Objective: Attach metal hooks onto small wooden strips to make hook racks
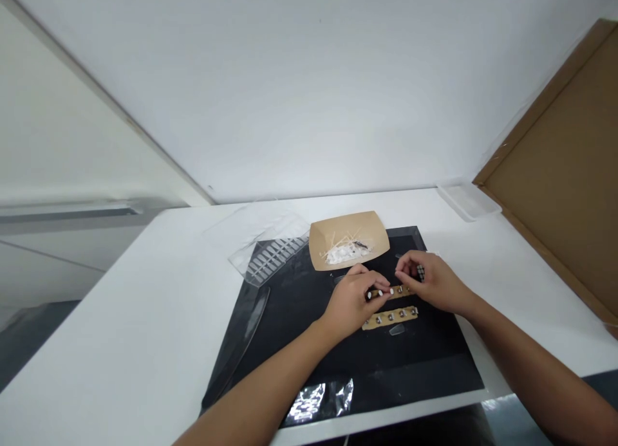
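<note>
Two brown strips lie one behind the other on a black mat. The near strip carries a row of small shiny round metal pieces. My left hand is closed over the left part of the far strip, fingers bent against it. Small white pieces show at those fingertips. Just above the strip's right part is my right hand, thumb and forefinger pinched together; anything between them is too small to make out. A dark piece with pale squares shows by its palm. A clear nail tip lies in front.
A brown paper tray with white bits and thin sticks stands behind my hands. Left of it are a clear sheet of pale nail-shaped pieces and clear plastic wrapping. A translucent tray and a large cardboard piece are at the right.
</note>
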`<state>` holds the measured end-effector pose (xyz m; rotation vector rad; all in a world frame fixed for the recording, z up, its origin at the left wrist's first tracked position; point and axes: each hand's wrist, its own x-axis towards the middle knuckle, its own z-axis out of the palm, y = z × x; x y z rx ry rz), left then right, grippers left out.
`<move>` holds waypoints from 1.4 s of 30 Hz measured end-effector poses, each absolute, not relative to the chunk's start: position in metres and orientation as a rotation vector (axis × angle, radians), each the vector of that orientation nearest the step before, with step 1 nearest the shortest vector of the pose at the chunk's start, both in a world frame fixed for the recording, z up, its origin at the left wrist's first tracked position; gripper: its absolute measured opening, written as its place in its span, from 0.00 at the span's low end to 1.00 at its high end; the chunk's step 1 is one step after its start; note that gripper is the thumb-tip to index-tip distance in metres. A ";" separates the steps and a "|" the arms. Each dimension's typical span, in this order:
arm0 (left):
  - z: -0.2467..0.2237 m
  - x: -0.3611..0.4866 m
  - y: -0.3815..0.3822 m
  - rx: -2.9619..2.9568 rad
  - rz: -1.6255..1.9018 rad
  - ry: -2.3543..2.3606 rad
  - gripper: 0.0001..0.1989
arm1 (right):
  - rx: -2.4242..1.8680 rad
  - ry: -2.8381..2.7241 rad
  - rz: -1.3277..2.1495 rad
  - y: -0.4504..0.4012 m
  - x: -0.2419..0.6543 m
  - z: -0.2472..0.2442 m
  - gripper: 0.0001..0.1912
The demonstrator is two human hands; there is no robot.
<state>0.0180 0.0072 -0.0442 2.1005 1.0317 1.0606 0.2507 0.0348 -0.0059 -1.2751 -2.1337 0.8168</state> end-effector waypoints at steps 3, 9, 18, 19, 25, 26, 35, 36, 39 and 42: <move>-0.043 0.017 0.008 2.154 1.061 0.989 0.04 | -1.294 -2.205 0.533 0.044 0.270 0.001 0.02; -0.039 0.016 0.012 2.284 1.115 0.788 0.05 | -1.271 -2.389 0.549 0.057 0.312 0.009 0.06; -0.040 0.016 0.013 2.272 1.136 0.774 0.05 | -1.273 -2.506 0.650 0.061 0.313 -0.007 0.06; -0.040 0.016 0.013 2.269 1.142 0.771 0.04 | -1.279 -2.501 0.657 0.061 0.313 -0.008 0.06; -0.039 0.015 0.012 2.278 1.135 0.773 0.04 | -1.333 -2.425 0.746 0.062 0.312 -0.010 0.07; -0.039 0.015 0.012 2.274 1.131 0.785 0.05 | -1.346 -2.409 0.759 0.062 0.311 -0.010 0.06; -0.039 0.013 0.009 2.257 1.109 0.877 0.06 | -1.451 -2.311 0.812 0.064 0.306 -0.016 0.03; -0.040 0.013 0.009 2.257 1.107 0.881 0.06 | -1.466 -2.305 0.823 0.065 0.306 -0.016 0.03; -0.041 0.012 0.009 2.263 1.098 0.880 0.07 | -1.504 -2.298 0.850 0.065 0.304 -0.016 0.02; -0.042 0.012 0.009 2.272 1.104 0.874 0.07 | -1.524 -2.320 0.841 0.065 0.303 -0.015 0.03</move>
